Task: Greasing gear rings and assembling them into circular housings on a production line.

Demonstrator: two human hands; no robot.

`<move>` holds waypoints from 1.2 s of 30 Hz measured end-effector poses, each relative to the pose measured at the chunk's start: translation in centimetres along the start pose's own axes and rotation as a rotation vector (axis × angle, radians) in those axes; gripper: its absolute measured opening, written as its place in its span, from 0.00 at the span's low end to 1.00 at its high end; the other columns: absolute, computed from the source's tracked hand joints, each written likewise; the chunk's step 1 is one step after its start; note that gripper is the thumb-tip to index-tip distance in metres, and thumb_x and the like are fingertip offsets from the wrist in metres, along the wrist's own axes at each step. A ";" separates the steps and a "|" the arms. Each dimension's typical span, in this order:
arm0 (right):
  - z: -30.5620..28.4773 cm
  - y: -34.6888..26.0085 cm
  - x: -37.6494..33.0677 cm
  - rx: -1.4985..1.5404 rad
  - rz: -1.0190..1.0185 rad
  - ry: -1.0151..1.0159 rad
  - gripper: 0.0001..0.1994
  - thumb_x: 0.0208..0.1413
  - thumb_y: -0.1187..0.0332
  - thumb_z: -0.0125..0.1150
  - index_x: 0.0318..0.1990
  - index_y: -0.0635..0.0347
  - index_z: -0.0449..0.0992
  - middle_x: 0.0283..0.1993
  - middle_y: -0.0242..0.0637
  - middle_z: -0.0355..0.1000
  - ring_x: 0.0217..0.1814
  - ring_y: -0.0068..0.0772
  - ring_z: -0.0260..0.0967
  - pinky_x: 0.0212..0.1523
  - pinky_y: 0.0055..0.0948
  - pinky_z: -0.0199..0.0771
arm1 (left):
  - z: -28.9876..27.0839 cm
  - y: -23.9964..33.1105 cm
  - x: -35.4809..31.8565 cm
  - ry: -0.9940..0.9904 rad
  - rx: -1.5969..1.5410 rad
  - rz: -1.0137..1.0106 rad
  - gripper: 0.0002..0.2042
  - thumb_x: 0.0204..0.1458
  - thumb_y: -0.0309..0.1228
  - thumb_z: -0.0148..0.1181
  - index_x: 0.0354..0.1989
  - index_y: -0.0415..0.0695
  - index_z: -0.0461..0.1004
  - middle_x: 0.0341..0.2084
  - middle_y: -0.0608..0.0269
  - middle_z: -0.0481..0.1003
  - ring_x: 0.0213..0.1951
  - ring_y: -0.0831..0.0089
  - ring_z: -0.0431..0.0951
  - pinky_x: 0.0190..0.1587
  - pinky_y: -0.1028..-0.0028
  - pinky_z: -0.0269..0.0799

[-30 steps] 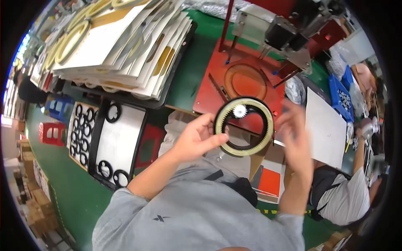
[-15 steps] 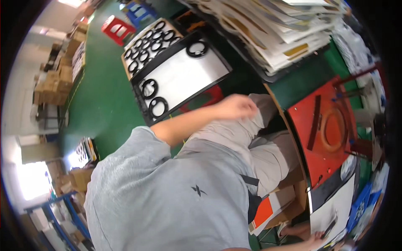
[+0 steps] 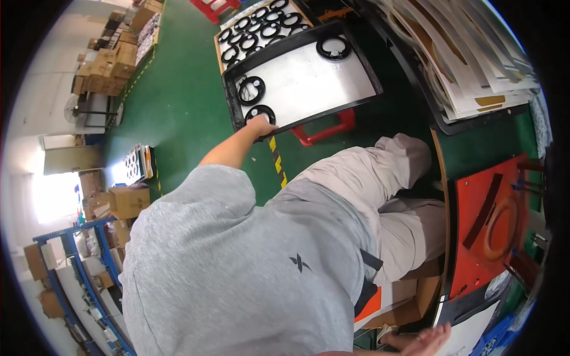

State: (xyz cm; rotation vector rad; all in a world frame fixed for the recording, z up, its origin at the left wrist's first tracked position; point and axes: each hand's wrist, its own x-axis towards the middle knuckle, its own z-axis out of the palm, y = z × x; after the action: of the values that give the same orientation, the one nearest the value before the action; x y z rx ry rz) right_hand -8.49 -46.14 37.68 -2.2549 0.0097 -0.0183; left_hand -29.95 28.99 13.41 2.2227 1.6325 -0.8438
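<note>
My left hand [image 3: 259, 125] reaches over the near rim of a shallow black tray [image 3: 369, 76], its fingers closed on a round black ring-shaped part [image 3: 255, 110] in the tray's near-left corner. The fingertips are partly hidden. Another black ring [image 3: 251, 90] lies just beyond it, and a third ring [image 3: 333, 47] sits at the tray's far right; each has a small pale disc. White lining [image 3: 306, 80] covers the tray bottom. At the lower right my right hand [image 3: 430, 340], somewhat blurred, is open with nothing visible in it, beside a white sheet [image 3: 472, 329] on the bench.
Behind the tray, a board holds several more black rings [image 3: 261, 26]. A red stool [image 3: 323, 127] stands under the tray. To the right are stacked white sheets [image 3: 463, 59] and a red work surface [image 3: 490, 225] with a ring-shaped mark. An open carton [image 3: 424, 291] is beside my legs.
My left hand has moved from above my thigh to the ring in the tray. My right hand has come away from a dark slender tool it held over the white sheet. The view has shifted.
</note>
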 end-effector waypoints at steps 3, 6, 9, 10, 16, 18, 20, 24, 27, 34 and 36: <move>6.8 -6.2 -0.6 0.286 0.324 -0.377 0.16 0.71 0.63 0.56 0.57 0.65 0.73 0.36 0.31 0.72 0.25 0.16 0.61 0.26 0.17 0.61 | -0.7 2.0 -0.1 -0.008 -0.155 0.178 0.32 0.48 0.53 0.66 0.46 0.31 0.82 0.49 0.37 0.80 0.52 0.46 0.81 0.57 0.58 0.75; 10.5 -10.5 1.1 0.305 0.327 -0.826 0.18 0.68 0.72 0.55 0.63 0.67 0.70 0.43 0.36 0.75 0.35 0.21 0.70 0.40 0.22 0.74 | -6.3 5.8 -2.1 -0.091 -0.583 0.223 0.21 0.53 0.43 0.60 0.36 0.32 0.79 0.29 0.48 0.83 0.31 0.58 0.84 0.39 0.63 0.79; 14.6 -10.8 1.2 0.251 0.226 -0.843 0.16 0.66 0.73 0.59 0.59 0.66 0.74 0.41 0.35 0.75 0.38 0.23 0.73 0.42 0.23 0.75 | -12.6 10.4 -7.6 -0.095 -0.593 0.536 0.16 0.62 0.42 0.62 0.38 0.38 0.72 0.22 0.61 0.78 0.25 0.72 0.79 0.31 0.69 0.74; 15.7 -11.4 1.6 0.180 0.125 -0.850 0.15 0.65 0.72 0.60 0.58 0.65 0.75 0.40 0.35 0.76 0.38 0.23 0.73 0.41 0.23 0.75 | -15.0 12.6 -11.1 -0.262 -0.619 0.661 0.19 0.64 0.47 0.61 0.40 0.40 0.73 0.23 0.66 0.75 0.26 0.76 0.76 0.30 0.72 0.71; 15.2 -18.2 3.5 0.338 -0.172 -0.736 0.10 0.61 0.77 0.63 0.50 0.67 0.80 0.37 0.39 0.77 0.34 0.25 0.74 0.35 0.25 0.73 | -21.6 24.6 -29.6 -0.358 -0.833 1.567 0.16 0.68 0.36 0.59 0.57 0.39 0.72 0.33 0.71 0.74 0.33 0.83 0.72 0.37 0.78 0.71; 13.9 -18.0 3.7 0.385 -0.117 -0.462 0.07 0.65 0.77 0.60 0.46 0.69 0.80 0.35 0.37 0.76 0.31 0.23 0.73 0.32 0.22 0.72 | -21.5 30.1 -33.7 -0.257 -0.787 1.794 0.21 0.63 0.33 0.64 0.60 0.39 0.70 0.42 0.59 0.78 0.43 0.72 0.78 0.44 0.70 0.73; 12.8 -17.8 3.7 0.439 -0.104 -0.240 0.08 0.68 0.75 0.58 0.47 0.70 0.79 0.36 0.35 0.76 0.32 0.20 0.71 0.33 0.19 0.72 | -19.7 35.2 -36.7 0.194 -0.738 2.128 0.23 0.57 0.32 0.67 0.59 0.38 0.71 0.45 0.50 0.76 0.47 0.51 0.77 0.52 0.60 0.72; 11.5 -16.7 4.5 0.391 -0.110 0.024 0.09 0.69 0.74 0.58 0.51 0.67 0.78 0.39 0.34 0.76 0.35 0.18 0.72 0.35 0.18 0.73 | -13.7 42.2 -38.0 0.329 -0.328 2.229 0.20 0.55 0.31 0.67 0.55 0.37 0.74 0.53 0.49 0.73 0.58 0.49 0.72 0.63 0.59 0.68; 11.3 -16.2 5.3 0.333 -0.130 0.119 0.08 0.68 0.74 0.58 0.50 0.67 0.79 0.41 0.33 0.76 0.35 0.17 0.71 0.36 0.18 0.72 | -10.3 45.0 -37.3 0.346 -0.422 2.298 0.18 0.54 0.32 0.67 0.51 0.37 0.75 0.52 0.46 0.72 0.59 0.49 0.72 0.63 0.56 0.68; 12.9 -15.8 8.8 -0.129 -0.423 0.279 0.13 0.66 0.73 0.56 0.56 0.65 0.75 0.56 0.49 0.74 0.59 0.53 0.72 0.60 0.43 0.70 | -13.3 42.6 -38.1 0.206 -0.571 2.254 0.13 0.53 0.24 0.61 0.47 0.35 0.75 0.50 0.46 0.73 0.54 0.48 0.76 0.57 0.59 0.73; 14.1 -14.9 9.2 -0.235 -0.451 0.236 0.19 0.67 0.70 0.55 0.63 0.65 0.71 0.65 0.50 0.71 0.71 0.56 0.64 0.71 0.48 0.59 | -17.9 39.8 -38.9 0.360 -0.581 2.231 0.11 0.56 0.23 0.61 0.48 0.37 0.76 0.49 0.50 0.76 0.49 0.49 0.79 0.50 0.62 0.77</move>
State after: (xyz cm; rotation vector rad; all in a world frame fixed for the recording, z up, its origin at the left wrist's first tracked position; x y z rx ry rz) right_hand 0.99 -25.92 40.46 -2.4295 -0.3879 -0.5489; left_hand 4.68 -5.54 45.41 2.0375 -0.9270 0.5961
